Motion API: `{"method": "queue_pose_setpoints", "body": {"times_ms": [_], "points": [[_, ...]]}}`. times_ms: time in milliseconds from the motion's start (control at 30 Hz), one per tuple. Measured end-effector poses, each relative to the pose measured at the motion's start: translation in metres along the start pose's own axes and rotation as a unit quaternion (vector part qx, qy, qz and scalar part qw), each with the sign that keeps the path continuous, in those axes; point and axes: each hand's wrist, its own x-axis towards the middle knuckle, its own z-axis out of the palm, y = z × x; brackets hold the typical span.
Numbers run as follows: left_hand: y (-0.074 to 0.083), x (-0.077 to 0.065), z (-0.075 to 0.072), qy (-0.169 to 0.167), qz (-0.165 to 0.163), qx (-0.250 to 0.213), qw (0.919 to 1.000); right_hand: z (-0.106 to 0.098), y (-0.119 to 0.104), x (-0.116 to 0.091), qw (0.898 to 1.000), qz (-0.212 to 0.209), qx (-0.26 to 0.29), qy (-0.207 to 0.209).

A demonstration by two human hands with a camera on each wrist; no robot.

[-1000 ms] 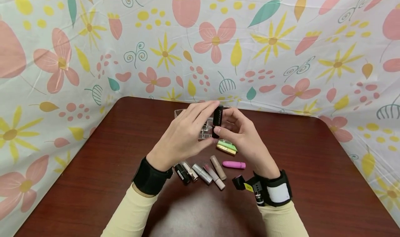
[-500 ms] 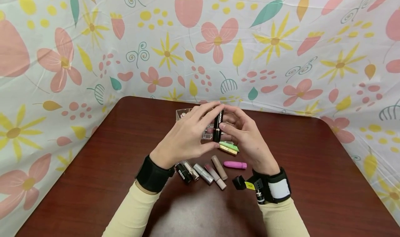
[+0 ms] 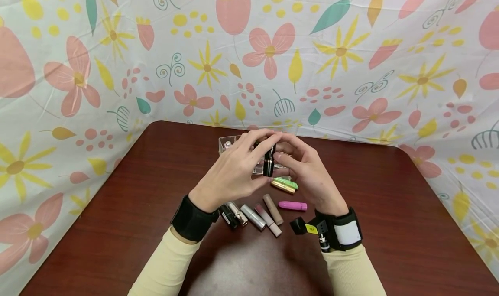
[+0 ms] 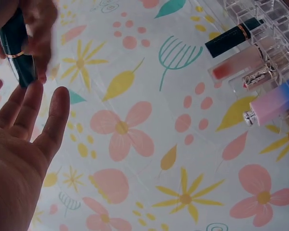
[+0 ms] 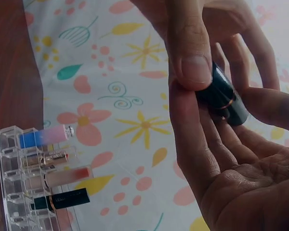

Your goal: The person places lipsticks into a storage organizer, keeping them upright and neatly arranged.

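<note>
A black lipstick (image 3: 269, 161) with a thin gold band stands above the table between both hands. My right hand (image 3: 308, 170) grips it from the side, thumb in front and fingers behind. My left hand (image 3: 234, 166) is at its other side, the index finger reaching across the upper part and hiding it. In the left wrist view the left hand (image 4: 19, 163) has fairly straight fingers, fingertips at the end of the lipstick (image 4: 17, 48), thumb apart from it. The clear lipstick organizer (image 5: 14, 178) holds several lipsticks; in the head view the hands partly cover it.
Several tubes lie on the brown table (image 3: 128, 192), among them a black tube (image 3: 228, 216), silver tube (image 3: 253, 217), brown tube (image 3: 273, 209) and pink tube (image 3: 293, 206). Green (image 3: 286, 182) and gold tubes (image 3: 283, 187) lie near the organizer. A floral cloth (image 3: 335, 70) hangs behind.
The black lipstick tilted, then lowered slightly. My left index finger has moved further across its top, covering more of it. The tubes on the table stay put.
</note>
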Motion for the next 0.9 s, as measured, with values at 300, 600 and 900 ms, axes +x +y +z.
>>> {"method": "queue_pose_setpoints", "body": {"times_ms": [300, 600, 900], "points": [[-0.0002, -0.0009, 0.0015, -0.004, -0.005, -0.009, 0.9999, -0.0003, 0.0006, -0.0010, 1.000, 0.005, -0.026, -0.007], [-0.0010, -0.0010, 0.0004, 0.011, -0.005, -0.017, 0.9998, -0.0006, 0.0021, 0.0009, 0.995, -0.007, -0.086, -0.055], [-0.0024, -0.0014, 0.0015, 0.009, -0.001, -0.021, 0.9997, 0.0011, 0.0022, 0.0011, 0.991, -0.025, -0.109, -0.068]]}}
